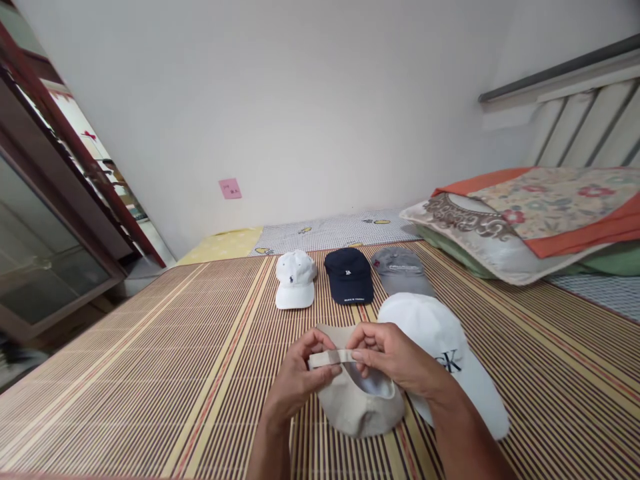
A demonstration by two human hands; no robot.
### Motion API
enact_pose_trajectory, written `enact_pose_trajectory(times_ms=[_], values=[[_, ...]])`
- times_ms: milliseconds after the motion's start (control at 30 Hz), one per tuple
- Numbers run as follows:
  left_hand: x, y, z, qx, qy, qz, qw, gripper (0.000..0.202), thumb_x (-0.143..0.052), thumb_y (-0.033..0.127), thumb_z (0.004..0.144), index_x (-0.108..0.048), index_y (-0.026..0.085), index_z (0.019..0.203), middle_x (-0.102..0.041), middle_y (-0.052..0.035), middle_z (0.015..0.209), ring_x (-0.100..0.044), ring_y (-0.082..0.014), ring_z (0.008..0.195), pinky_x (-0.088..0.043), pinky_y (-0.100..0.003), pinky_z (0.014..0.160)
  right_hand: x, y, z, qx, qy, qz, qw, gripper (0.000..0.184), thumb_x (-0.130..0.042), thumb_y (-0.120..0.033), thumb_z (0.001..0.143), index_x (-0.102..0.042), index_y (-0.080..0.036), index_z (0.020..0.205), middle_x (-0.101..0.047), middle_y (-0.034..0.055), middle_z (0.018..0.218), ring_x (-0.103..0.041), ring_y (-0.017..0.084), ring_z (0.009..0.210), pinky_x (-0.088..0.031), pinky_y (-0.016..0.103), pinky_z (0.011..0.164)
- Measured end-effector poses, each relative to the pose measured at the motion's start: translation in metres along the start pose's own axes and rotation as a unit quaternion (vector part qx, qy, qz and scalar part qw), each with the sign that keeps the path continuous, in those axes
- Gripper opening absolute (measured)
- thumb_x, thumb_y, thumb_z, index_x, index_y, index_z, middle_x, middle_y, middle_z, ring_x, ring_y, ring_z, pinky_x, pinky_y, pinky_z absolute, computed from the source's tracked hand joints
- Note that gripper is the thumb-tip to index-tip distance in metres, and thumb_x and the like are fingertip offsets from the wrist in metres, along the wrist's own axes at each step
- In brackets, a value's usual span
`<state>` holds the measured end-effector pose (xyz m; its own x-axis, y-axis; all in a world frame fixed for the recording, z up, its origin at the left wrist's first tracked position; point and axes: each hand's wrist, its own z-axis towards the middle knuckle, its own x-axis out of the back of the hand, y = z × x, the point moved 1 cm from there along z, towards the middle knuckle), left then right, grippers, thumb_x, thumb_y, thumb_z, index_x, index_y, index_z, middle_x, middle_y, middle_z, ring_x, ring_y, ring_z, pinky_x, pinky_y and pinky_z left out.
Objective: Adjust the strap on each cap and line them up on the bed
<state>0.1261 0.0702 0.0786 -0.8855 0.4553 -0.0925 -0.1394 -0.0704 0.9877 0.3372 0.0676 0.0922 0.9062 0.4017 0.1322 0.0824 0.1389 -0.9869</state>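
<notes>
A beige cap (pixel 357 403) lies on the striped bamboo mat (pixel 165 360) right in front of me, its back strap (pixel 331 358) raised. My left hand (pixel 300 380) pinches the strap's left end. My right hand (pixel 395 357) pinches its right end, fingers pressed together. A larger white cap (pixel 445 340) with dark letters lies just right of the beige one, partly under my right wrist. Further back stand three caps in a row: white (pixel 295 279), navy (pixel 349 275) and grey (pixel 400 270).
Stacked pillows and a floral cloth (pixel 530 213) lie at the right by a headboard. A white wall with a pink note (pixel 230 189) is behind. A dark wooden glass-fronted cabinet (pixel 50 220) stands at left, beyond the mat's edge.
</notes>
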Motion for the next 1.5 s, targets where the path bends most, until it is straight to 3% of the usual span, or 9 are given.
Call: enact_pose_trajectory(times_ms=[367, 733, 1100, 1200, 1300, 1400, 1500], values=[[-0.001, -0.003, 0.001, 0.007, 0.001, 0.005, 1.000, 0.037, -0.090, 0.036, 0.075, -0.061, 0.018, 0.089, -0.068, 0.0019, 0.078, -0.049, -0.0068, 0.060, -0.034, -0.020, 0.055, -0.002, 0.000, 0.002, 0.012, -0.001, -0.004, 1.000, 0.011, -0.069, -0.029, 0.087, -0.069, -0.018, 0.088, -0.070, 0.0008, 0.075, -0.065, 0.014, 0.067, -0.049, 0.028, 0.065], [-0.004, -0.005, 0.001, 0.001, -0.007, -0.015, 1.000, 0.034, -0.089, 0.034, 0.077, -0.061, 0.019, 0.088, -0.060, 0.0062, 0.070, -0.043, -0.0050, 0.056, -0.031, -0.020, 0.054, -0.009, -0.009, 0.002, 0.010, 0.006, -0.027, 1.000, 0.016, -0.071, -0.032, 0.084, -0.067, -0.019, 0.078, -0.064, -0.0016, 0.066, -0.057, 0.013, 0.060, -0.042, 0.027, 0.059], [-0.008, -0.005, 0.002, 0.004, -0.003, -0.015, 1.000, 0.037, -0.090, 0.038, 0.075, -0.060, 0.019, 0.087, -0.063, 0.0030, 0.075, -0.046, -0.0065, 0.059, -0.031, -0.021, 0.056, -0.009, -0.005, 0.003, 0.011, -0.001, -0.008, 1.000, 0.019, -0.069, -0.035, 0.087, -0.066, -0.018, 0.079, -0.064, -0.0012, 0.064, -0.058, 0.013, 0.060, -0.040, 0.026, 0.058], [-0.004, -0.002, 0.001, 0.010, -0.011, 0.009, 1.000, 0.047, -0.092, 0.041, 0.072, -0.063, 0.020, 0.104, -0.063, 0.0036, 0.078, -0.049, -0.0086, 0.062, -0.034, -0.021, 0.057, -0.008, -0.005, 0.003, 0.009, 0.011, -0.009, 1.000, 0.018, -0.069, -0.034, 0.086, -0.064, -0.019, 0.077, -0.063, -0.0017, 0.063, -0.058, 0.012, 0.059, -0.040, 0.026, 0.058], [0.003, 0.004, -0.002, 0.012, -0.018, 0.041, 0.999, 0.066, -0.088, 0.055, 0.073, -0.062, 0.022, 0.124, -0.063, 0.0021, 0.083, -0.053, -0.0122, 0.069, -0.037, -0.023, 0.060, -0.007, -0.005, 0.003, 0.015, 0.014, -0.013, 1.000, 0.016, -0.070, -0.032, 0.086, -0.065, -0.019, 0.077, -0.064, -0.0016, 0.065, -0.059, 0.013, 0.060, -0.043, 0.027, 0.060], [0.006, 0.010, -0.005, 0.003, 0.003, 0.104, 0.995, 0.055, -0.069, 0.067, 0.087, -0.068, 0.018, 0.114, -0.063, -0.0012, 0.085, -0.052, -0.0140, 0.073, -0.037, -0.025, 0.062, -0.007, -0.003, 0.005, 0.014, 0.013, -0.020, 1.000, 0.014, -0.070, -0.031, 0.087, -0.067, -0.019, 0.081, -0.066, -0.0009, 0.066, -0.060, 0.013, 0.060, -0.044, 0.027, 0.060], [0.003, 0.013, -0.006, 0.000, 0.001, 0.169, 0.986, 0.049, -0.062, 0.064, 0.093, -0.070, 0.016, 0.091, -0.060, -0.0012, 0.080, -0.047, -0.0134, 0.072, -0.033, -0.026, 0.062, -0.008, -0.003, 0.004, 0.014, 0.012, -0.023, 1.000, 0.015, -0.071, -0.032, 0.087, -0.067, -0.019, 0.081, -0.068, -0.0005, 0.067, -0.061, 0.013, 0.061, -0.045, 0.027, 0.060]])
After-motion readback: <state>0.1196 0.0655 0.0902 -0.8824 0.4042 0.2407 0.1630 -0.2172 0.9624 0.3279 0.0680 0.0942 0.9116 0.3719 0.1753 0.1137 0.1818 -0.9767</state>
